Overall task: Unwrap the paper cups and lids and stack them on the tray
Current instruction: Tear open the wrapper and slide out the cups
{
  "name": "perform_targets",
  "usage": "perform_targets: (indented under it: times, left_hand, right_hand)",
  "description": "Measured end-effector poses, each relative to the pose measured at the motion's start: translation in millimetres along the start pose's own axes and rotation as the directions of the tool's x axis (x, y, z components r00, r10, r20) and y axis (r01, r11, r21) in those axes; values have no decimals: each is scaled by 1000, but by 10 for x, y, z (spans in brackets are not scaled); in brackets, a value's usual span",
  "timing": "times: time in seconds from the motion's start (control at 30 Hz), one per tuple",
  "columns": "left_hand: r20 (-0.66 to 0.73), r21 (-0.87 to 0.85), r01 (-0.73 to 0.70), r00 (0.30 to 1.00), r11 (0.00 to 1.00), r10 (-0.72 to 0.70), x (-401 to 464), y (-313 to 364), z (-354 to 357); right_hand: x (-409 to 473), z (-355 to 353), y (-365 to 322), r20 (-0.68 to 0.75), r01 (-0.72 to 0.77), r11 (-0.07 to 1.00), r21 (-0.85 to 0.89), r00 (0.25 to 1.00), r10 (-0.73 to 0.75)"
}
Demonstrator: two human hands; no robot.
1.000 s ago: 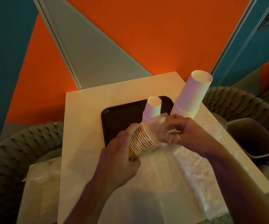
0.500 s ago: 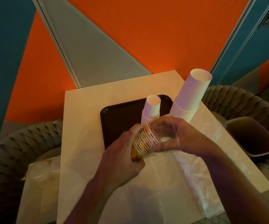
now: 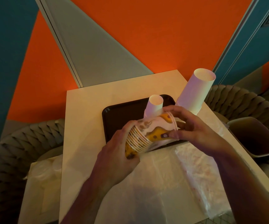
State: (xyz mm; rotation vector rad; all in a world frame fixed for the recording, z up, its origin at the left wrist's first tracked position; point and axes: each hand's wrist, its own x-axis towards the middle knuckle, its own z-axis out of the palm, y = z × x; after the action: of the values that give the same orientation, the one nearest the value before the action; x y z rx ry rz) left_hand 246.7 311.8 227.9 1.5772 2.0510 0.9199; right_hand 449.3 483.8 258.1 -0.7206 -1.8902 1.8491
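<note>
Right hand (image 3: 195, 131), centre-right of the frame: fingers (image 3: 171, 109) curled over the rimmed open end of a printed cup (image 3: 159, 128), thumb pinching from below. Left hand (image 3: 119, 152), just lower left: fingers clenched round the nested cup stack (image 3: 138, 141), held on its side above the near edge of the dark tray (image 3: 122, 113).

Seemingly mid-step: cups already out of the wrap, one being drawn off or the stack being straightened. Clear wrapper (image 3: 163, 183) lying flat on the bench (image 3: 85, 120), lower centre. Small white stack (image 3: 154, 105) upright on the tray, upper centre; tall white stack (image 3: 193, 91) just right of it, at the tray's edge or beside it, cannot tell.

Next, probably: turn the printed stack upright, lower onto bare tray left of the small stack, steadily, without knocking it.
</note>
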Motion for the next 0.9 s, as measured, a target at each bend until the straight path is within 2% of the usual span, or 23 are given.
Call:
perform_targets:
  times: [0.1,0.23,0.4,0.47,0.53,0.63,0.77,0.9]
  left_hand:
    - [-37,-15,16,999,1000,-17,17,-39,-22]
    - [-22,-16,53,998,998,-53,54,-9,9]
    - [-28,84,159,987,984,-157,90,-86,-27]
    - [-48,32,190,981,981,-188,105,-140,-41]
    - [-84,-87,166,981,982,-173,114,-182,-54]
    - [-135,-172,145,976,974,-169,121,-258,-55]
    - [-173,-240,168,962,956,-212,121,-309,-28]
    - [-156,-291,194,956,937,-247,98,-322,7]
  right_hand:
    - [-10,-9,8,-22,-20,999,-46,1000,19]
    - [62,35,-8,-24,-89,976,-200,996,86]
    - [127,26,-34,2,-110,824,-556,991,134]
    - [121,-8,-5,-16,-100,769,-632,993,116]
    - [96,-73,28,-71,-123,778,-617,992,101]
    - [45,-176,68,-221,-168,876,-453,972,72]
    - [71,-208,125,-421,-162,863,-479,905,-64]
    - [122,-126,234,-445,-61,879,-472,878,-178]
